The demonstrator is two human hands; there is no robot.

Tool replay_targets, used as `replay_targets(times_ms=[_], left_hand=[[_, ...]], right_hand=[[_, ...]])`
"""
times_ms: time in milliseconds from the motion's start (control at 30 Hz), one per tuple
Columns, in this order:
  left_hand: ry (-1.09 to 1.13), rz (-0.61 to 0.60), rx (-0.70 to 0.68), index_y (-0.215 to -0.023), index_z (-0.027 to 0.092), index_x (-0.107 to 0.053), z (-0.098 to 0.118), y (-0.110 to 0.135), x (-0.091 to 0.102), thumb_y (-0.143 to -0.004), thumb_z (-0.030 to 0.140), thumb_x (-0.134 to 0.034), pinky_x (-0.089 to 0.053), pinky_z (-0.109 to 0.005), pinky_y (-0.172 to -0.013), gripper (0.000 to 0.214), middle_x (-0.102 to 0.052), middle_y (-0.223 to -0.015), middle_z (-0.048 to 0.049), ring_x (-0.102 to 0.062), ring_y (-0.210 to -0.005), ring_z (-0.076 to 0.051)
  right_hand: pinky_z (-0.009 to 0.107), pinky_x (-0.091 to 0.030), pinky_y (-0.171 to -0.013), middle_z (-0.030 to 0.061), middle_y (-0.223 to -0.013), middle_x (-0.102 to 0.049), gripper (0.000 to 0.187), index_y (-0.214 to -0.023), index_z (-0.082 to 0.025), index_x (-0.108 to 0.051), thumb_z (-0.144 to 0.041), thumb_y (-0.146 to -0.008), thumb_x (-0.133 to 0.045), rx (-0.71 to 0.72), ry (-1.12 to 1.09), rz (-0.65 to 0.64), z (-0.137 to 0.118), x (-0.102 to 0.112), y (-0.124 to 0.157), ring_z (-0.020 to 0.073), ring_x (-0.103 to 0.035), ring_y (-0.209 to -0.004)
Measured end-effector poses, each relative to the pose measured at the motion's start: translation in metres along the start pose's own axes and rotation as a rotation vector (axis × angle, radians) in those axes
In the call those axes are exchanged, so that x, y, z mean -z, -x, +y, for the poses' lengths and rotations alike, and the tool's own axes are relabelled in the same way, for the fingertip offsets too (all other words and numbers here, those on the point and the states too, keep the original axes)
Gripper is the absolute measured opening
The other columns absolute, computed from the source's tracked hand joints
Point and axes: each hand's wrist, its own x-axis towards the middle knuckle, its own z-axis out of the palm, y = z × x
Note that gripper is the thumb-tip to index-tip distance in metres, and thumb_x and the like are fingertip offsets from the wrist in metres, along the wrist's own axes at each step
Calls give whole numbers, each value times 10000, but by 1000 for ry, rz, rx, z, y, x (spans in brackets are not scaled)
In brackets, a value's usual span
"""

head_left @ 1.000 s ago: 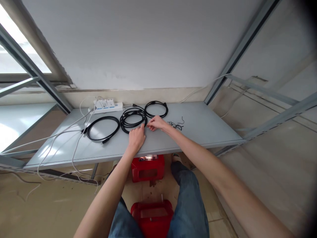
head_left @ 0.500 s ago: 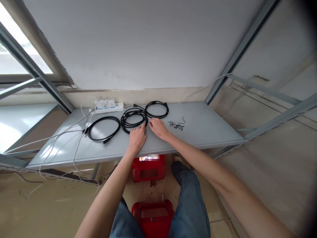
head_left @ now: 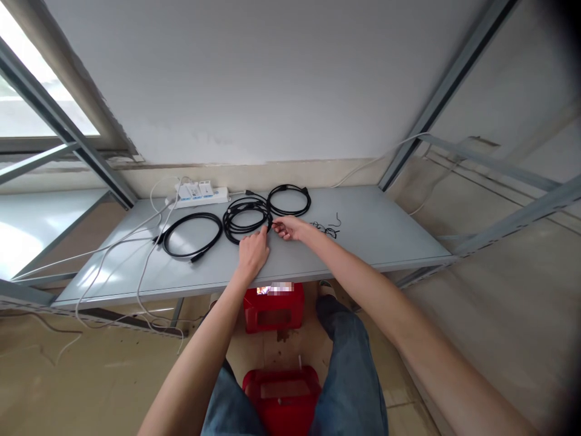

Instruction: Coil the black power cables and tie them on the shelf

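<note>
- Middle coil [head_left: 245, 208]: lies flat on the shelf [head_left: 376, 236], just beyond my left hand and just left of my right fingertips.
- Left hand [head_left: 254, 248]: fingers curled at the coil's near right edge, touching it. I cannot tell whether they grip or only press. The placement probably steadies the coil against the right hand's pull.
- Right hand [head_left: 287, 227]: fingertips pinched together on what looks like a thin dark strand [head_left: 275, 224] at the coil's right edge. A tie or a cable end: too small to tell. The pinch likely suits fine finger work.
- Ties [head_left: 330, 231]: loose, to the right of the right hand, presumably placed within its easy reach.
- Left loop [head_left: 195, 216] and far coil [head_left: 290, 213]: set either side of the middle coil, probably to keep each cable separate.
- Power strip [head_left: 200, 197]: far left, near the wall, behind the left loop.
</note>
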Motion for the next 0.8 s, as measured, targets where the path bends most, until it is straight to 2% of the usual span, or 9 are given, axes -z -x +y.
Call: replay_targets(times_ms=[233, 500, 700, 800], left_hand=[[19, -14, 11, -1361, 212, -567, 1, 1, 2, -944, 102, -439, -494, -395, -956, 450, -745, -1171, -144, -722, -1081, -295], [25, -3, -2, -1347, 202, -573, 0, 0, 1, -985, 142, -414, -496, -398, -941, 399, -753, -1151, -144, -726, -1056, -298], [26, -26, 6, -1373, 208, -566, 0, 0, 2, -982, 135, -425, -484, -396, -974, 422, -744, -1185, -148, -717, -1086, -292], [22, -13, -4, -1369, 205, -572, 0, 1, 0, -964, 111, -428, -484, -406, -973, 440, -744, -1167, -146, -720, -1076, -297]], right_hand=[[132, -304, -392, -40, -588, -544, 229, -821, -149, -577, -163, -1047, -544, -43, -99, -91, 0, 12, -6, 54, -406, -443], [129, -272, -393, -48, -569, -509, 252, -787, -145, -571, -106, -1031, -520, -53, -25, -118, -5, 15, -5, 49, -368, -438], [164, -217, -398, -47, -518, -487, 267, -683, -162, -557, -70, -906, -672, 162, 322, 1, -8, 13, -4, 47, -328, -426], [197, -269, -457, -28, -522, -525, 255, -656, -167, -579, -72, -856, -705, 334, 551, 126, -6, 10, -3, 73, -410, -468]])
